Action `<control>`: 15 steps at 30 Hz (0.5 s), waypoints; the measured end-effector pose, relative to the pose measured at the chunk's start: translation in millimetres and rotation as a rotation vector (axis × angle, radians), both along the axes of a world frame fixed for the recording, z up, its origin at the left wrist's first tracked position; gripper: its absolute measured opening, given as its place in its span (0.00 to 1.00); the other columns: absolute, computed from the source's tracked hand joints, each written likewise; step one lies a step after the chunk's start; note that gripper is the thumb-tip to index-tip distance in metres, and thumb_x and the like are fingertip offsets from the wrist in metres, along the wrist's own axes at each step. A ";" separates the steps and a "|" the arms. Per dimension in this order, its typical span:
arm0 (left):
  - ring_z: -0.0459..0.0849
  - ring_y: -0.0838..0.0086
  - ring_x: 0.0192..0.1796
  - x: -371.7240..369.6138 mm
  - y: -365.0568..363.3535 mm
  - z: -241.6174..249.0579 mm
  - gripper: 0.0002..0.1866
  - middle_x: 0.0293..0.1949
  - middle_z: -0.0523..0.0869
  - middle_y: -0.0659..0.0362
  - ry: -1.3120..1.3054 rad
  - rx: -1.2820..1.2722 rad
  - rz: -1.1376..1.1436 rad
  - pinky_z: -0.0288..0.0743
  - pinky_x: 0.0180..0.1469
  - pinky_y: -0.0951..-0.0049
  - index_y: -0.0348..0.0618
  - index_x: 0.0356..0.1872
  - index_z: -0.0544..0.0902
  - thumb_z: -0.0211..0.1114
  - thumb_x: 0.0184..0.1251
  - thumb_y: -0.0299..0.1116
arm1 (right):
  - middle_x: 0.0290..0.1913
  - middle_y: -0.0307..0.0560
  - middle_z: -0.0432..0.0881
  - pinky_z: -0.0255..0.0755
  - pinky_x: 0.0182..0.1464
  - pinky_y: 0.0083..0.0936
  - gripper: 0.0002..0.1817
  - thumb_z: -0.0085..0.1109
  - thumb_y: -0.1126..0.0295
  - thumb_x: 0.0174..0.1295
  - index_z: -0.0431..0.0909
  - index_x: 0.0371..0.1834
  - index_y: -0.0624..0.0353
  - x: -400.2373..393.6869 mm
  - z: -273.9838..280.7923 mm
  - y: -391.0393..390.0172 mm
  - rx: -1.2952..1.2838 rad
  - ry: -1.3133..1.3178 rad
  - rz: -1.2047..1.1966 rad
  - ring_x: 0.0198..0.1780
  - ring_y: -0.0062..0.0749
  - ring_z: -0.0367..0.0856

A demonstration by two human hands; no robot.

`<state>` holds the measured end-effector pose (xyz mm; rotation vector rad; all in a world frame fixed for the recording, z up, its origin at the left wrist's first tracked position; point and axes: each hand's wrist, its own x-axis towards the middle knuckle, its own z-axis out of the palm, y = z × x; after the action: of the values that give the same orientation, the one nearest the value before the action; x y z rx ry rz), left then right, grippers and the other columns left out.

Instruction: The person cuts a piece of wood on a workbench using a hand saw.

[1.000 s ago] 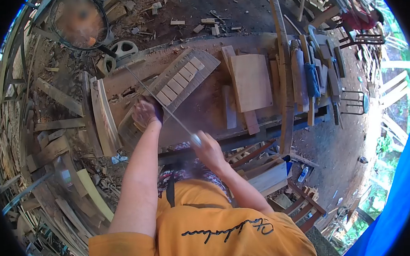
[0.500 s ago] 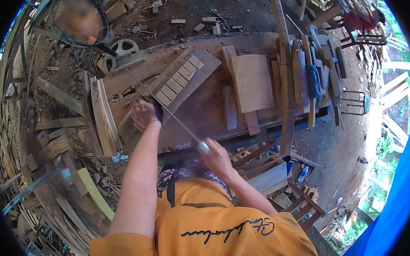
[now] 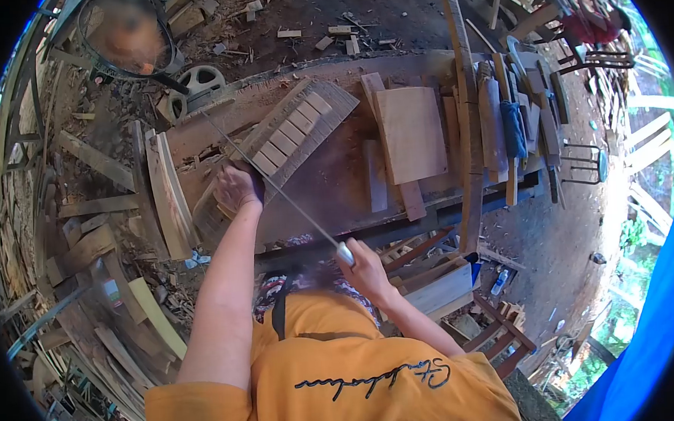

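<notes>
A long thin saw (image 3: 300, 211) slants across the workbench (image 3: 316, 173). Its pale handle is in my right hand (image 3: 365, 270), whose fingers are wrapped round it near the bench's front edge. My left hand (image 3: 237, 187) presses on the left part of a slanted wooden board (image 3: 335, 108), close beside the blade; whether it grips anything beneath is hidden. Several small light wooden blocks (image 3: 291, 131) sit in a row on that board, just beyond the blade. The blade crosses the board between my left hand and the blocks.
A wide wooden panel (image 3: 413, 134) rests on the bench to the right, beside a long upright plank (image 3: 467, 127). Curved boards (image 3: 170, 192) stand at the left. A wheel (image 3: 202, 82) is behind the bench. A person (image 3: 594, 25) is at the far right.
My right hand has moved slightly right and toward my body, drawing the saw handle with it. My left hand stays on the board.
</notes>
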<state>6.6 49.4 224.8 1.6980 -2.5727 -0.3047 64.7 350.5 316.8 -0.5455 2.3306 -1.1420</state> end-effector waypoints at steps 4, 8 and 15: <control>0.85 0.56 0.50 8.5 -0.7 -22.2 0.17 0.44 0.88 0.48 0.049 -0.114 -0.041 0.77 0.51 0.56 0.44 0.39 0.86 0.53 0.71 0.44 | 0.34 0.61 0.77 0.74 0.40 0.51 0.11 0.62 0.68 0.64 0.73 0.44 0.60 -7.4 -3.4 -21.2 -0.039 -0.013 -0.049 0.40 0.64 0.80; 0.85 0.55 0.49 13.0 -9.7 -41.6 0.18 0.43 0.87 0.48 0.037 -0.248 -0.180 0.76 0.51 0.56 0.44 0.40 0.86 0.52 0.71 0.44 | 0.38 0.61 0.78 0.75 0.43 0.51 0.15 0.61 0.75 0.59 0.71 0.48 0.59 -47.0 -33.0 -107.8 -0.038 0.056 -0.002 0.42 0.64 0.79; 0.80 0.59 0.58 11.6 -1.5 -72.2 0.21 0.48 0.87 0.49 0.299 -0.142 0.106 0.68 0.61 0.59 0.43 0.47 0.84 0.46 0.71 0.43 | 0.35 0.57 0.75 0.72 0.39 0.44 0.10 0.65 0.71 0.62 0.72 0.37 0.62 24.6 -58.7 13.7 -0.092 0.034 -0.030 0.39 0.59 0.78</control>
<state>18.2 47.9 152.6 1.5948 -2.2289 -0.3334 89.4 364.1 258.1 -0.5684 2.3314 -1.2682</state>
